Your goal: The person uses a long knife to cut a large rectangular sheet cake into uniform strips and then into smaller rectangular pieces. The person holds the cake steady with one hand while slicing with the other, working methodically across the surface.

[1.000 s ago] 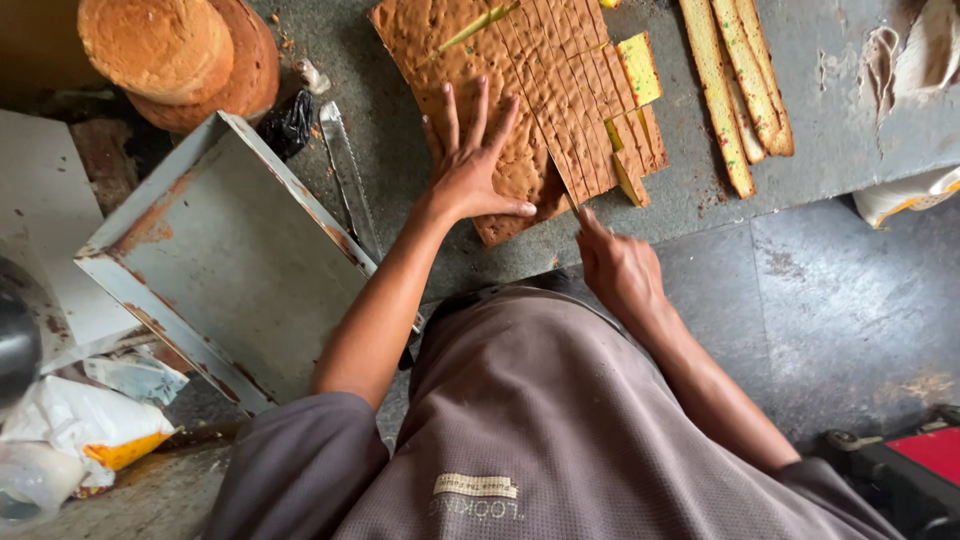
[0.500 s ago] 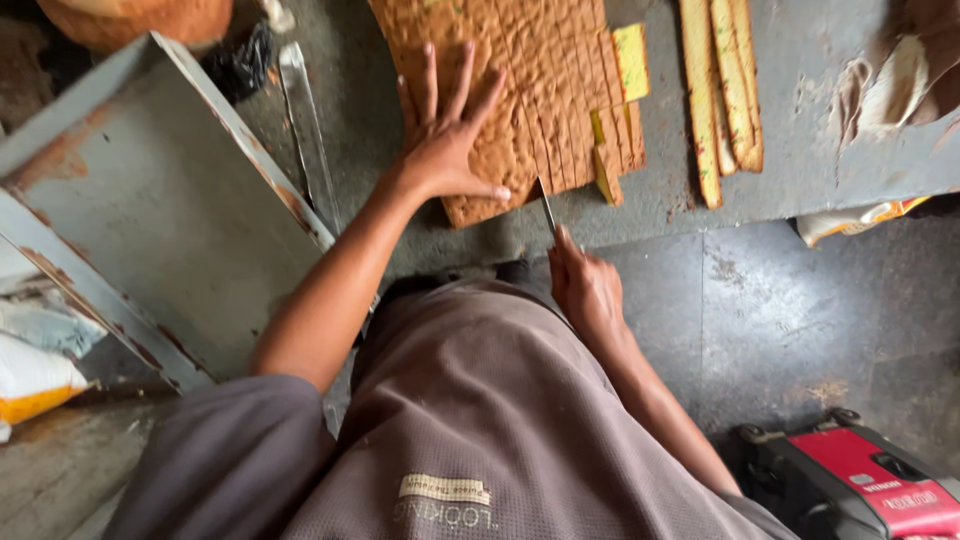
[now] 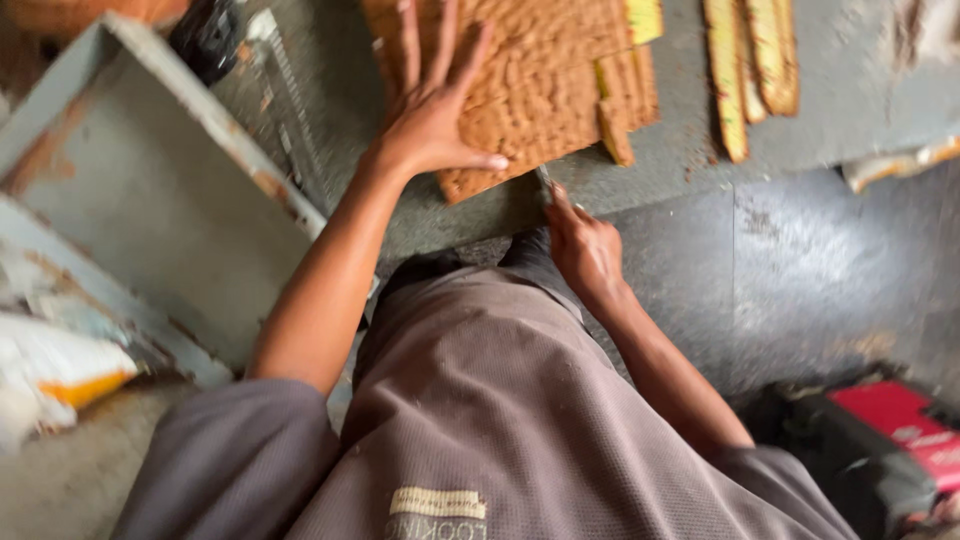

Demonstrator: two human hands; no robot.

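Sponge slab [image 3: 540,80], brown and flat, lay at the far edge of the grey worktop [image 3: 660,170]. The left hand [image 3: 432,110] pressed on it with fingers spread wide, apparently to steady it; the right hand [image 3: 585,245] was closed around a knife [image 3: 545,182] at the slab's near edge. Compared with half a second earlier, the knife hand sat slightly nearer the slab. Cut strips [image 3: 745,70] lay to the right.

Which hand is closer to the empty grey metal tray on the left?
Left. The left hand lies flat on the brown cake slab, just right of the grey metal tray; the right hand is farther right.
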